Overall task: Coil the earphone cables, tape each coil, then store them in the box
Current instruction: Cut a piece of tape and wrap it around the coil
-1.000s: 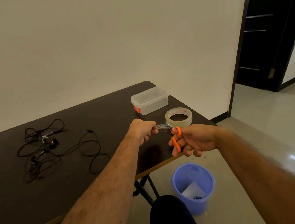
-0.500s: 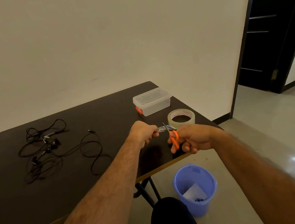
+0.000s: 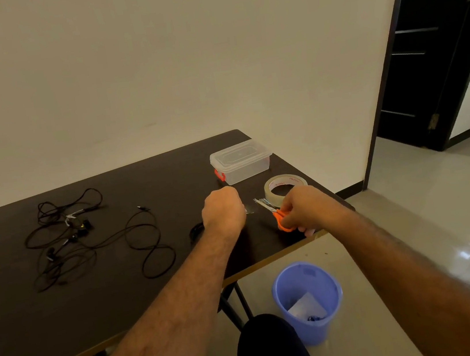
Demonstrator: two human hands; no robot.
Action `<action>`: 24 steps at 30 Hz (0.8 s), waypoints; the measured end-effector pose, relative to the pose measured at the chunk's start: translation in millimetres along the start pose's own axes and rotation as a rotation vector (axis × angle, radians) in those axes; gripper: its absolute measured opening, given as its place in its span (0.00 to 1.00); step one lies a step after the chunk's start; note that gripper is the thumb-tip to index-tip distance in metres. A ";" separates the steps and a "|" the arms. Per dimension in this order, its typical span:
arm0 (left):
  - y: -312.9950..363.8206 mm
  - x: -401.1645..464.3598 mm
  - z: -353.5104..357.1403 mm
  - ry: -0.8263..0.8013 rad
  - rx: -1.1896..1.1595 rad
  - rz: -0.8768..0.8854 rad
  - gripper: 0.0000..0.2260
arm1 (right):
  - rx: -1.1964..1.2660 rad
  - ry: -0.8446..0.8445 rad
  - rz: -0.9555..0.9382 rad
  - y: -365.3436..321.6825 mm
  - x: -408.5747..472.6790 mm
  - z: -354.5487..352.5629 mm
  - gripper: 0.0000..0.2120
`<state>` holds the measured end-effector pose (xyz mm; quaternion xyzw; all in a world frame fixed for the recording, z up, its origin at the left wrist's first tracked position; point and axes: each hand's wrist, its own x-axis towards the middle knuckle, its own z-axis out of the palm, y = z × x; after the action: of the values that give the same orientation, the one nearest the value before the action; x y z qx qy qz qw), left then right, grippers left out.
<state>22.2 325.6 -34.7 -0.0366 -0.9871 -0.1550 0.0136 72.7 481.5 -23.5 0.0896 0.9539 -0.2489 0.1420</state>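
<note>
Now your left hand [image 3: 222, 209] pinches a strip of tape [image 3: 248, 209]; your right hand [image 3: 304, 207] grips orange scissors [image 3: 275, 213], fingers curled. Earphone cables [image 3: 85, 238] sprawl far left on the table [image 3: 20, 313], the box [image 3: 240, 161] closed beyond.

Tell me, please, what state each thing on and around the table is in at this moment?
box: lid on.
tape roll: flat on table.
scissors: gripped by right hand, blades slightly apart.
tape piece: pinched by left hand.
earphone cables: loose, tangled.
bin: upright, scraps inside.
</note>
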 end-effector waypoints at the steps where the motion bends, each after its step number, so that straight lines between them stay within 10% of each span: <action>1: -0.5 -0.7 -0.6 -0.008 0.021 0.002 0.08 | -0.060 -0.002 0.028 -1.8 0.7 -0.6 0.14; 9: -9.8 -1.3 0.0 0.043 -0.129 -0.067 0.06 | -0.340 0.031 0.120 -15.8 1.5 -0.1 0.29; 14: -11.3 -1.5 0.0 0.048 -0.247 -0.083 0.05 | -0.360 0.401 -0.131 -0.1 -11.6 15.5 0.11; 18: -10.7 -1.9 2.1 0.018 -0.281 -0.096 0.05 | -0.314 0.043 0.193 -18.7 0.6 1.7 0.29; 24: -7.9 -4.2 2.1 0.003 -0.295 -0.089 0.06 | -0.424 0.066 0.168 -18.2 7.3 -1.3 0.33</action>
<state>25.8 318.4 -39.3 0.0060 -0.9543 -0.2986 0.0027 61.1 467.3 -16.6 0.1451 0.9782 -0.0273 0.1464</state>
